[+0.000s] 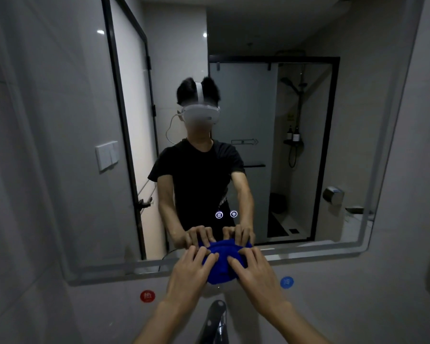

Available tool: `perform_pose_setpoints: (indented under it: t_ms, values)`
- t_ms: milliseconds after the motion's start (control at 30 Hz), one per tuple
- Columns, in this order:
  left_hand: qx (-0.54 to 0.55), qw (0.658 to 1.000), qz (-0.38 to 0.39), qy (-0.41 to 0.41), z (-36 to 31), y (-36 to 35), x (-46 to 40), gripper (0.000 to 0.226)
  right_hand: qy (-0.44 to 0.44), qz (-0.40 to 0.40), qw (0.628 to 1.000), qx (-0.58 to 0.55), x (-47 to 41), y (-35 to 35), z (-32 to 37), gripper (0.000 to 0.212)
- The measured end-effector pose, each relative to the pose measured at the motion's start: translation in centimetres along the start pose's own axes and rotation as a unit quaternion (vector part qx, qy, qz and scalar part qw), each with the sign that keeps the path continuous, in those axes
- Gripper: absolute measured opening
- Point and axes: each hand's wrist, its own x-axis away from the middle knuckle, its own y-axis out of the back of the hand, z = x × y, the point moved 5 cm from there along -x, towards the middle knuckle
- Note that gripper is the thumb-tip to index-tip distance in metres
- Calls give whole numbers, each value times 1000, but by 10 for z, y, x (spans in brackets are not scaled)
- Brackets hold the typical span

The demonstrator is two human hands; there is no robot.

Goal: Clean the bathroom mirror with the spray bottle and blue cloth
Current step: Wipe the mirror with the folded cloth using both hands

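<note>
The bathroom mirror (258,95) fills most of the head view, with a frosted border along its bottom edge. A bunched blue cloth (221,263) is pressed against the mirror's lower edge at the centre. My left hand (190,271) lies flat on the cloth's left side with fingers spread. On the cloth's right side rests my right hand (252,269), fingers spread as well. Both hands and the cloth are reflected just above in the glass. No spray bottle is in view.
A chrome faucet (215,321) rises below my hands at the bottom centre. A red round sticker (147,296) and a blue one (287,282) sit on the wall under the mirror. Two lit touch icons (226,214) glow in the glass. Grey tiled walls flank the mirror.
</note>
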Motion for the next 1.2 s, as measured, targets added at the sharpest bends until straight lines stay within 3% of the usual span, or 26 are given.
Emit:
perform_pose_setpoints:
  t_ms: [100, 267, 600, 867, 1200]
  values:
    - [20, 999, -25, 6, 7, 21, -8, 66, 1, -36, 999, -5, -13, 21, -1, 65]
    - [6, 996, -83, 9, 26, 80, -45, 73, 19, -124, 992, 19, -62, 81, -7, 49]
    - [-91, 974, -205, -25, 50, 201, -147, 67, 20, -148, 987, 55, -186, 201, -42, 53]
    - [-148, 942, -299, -21, 73, 311, -233, 58, 24, -218, 972, 81, -280, 302, -63, 54]
    - [-199, 910, -363, -15, 95, 402, -310, 57, 18, -272, 955, 113, -372, 386, -75, 47]
